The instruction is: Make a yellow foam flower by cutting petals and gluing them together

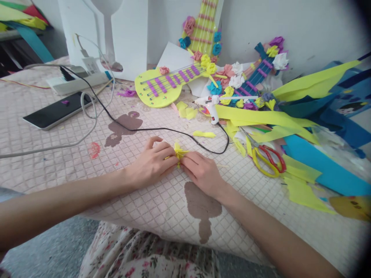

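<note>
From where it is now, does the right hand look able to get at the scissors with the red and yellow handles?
Probably yes. The scissors lie open on the quilted surface just right of the right hand, with nothing between them. But that hand is pinching the yellow foam piece together with the left hand.

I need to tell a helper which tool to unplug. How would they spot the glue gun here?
Start at the yellow foam guitar lying flat on the quilted cover. Just to its right, at the edge of the yellow foam strips, lies the glue gun. It is the only white tool, and a black cord runs from its handle.
</note>
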Tool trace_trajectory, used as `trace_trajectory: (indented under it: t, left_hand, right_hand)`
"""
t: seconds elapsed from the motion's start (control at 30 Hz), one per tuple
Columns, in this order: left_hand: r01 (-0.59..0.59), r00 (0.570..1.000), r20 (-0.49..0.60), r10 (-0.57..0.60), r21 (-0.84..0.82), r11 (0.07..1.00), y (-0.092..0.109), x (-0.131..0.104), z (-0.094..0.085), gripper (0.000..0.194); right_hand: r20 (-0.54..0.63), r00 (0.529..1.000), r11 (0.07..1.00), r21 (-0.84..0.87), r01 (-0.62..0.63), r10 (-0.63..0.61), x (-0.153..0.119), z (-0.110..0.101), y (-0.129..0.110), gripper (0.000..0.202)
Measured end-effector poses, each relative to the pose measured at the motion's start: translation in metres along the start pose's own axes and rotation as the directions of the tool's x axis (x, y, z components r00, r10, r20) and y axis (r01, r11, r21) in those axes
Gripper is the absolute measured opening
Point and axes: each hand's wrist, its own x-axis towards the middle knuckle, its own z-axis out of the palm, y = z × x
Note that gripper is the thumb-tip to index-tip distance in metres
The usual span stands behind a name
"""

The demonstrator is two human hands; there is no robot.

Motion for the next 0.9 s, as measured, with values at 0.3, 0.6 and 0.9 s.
trace_trajectory:
  t: [0.3,0.6,0.9]
  left_hand:
    - [0.037,0.999,-0.031,-0.037,-0.007,0.999,0.0009,-0.0011,0.0034,0.012]
    - [-0.010,1.000,-0.015,0.011,0.025,1.000,0.0008,-0.0028,0.0020,0.013]
    - [0.026,1.000,0.000,-0.026,0.035,0.999,0.0041,-0.0008,0.0015,0.017]
  right_hand:
    - [0.001,1.000,0.999,0.023,-0.030,0.030,-0.0003,0.0010,0.0005,0.023]
    - [-0.010,1.000,0.999,0.034,-0.026,0.026,-0.0005,0.0021,-0.0003,0.022]
    - [-0.020,1.000,1.000,-0.001,-0.010,0.010,-0.0003,0.0022,-0.0010,0.019]
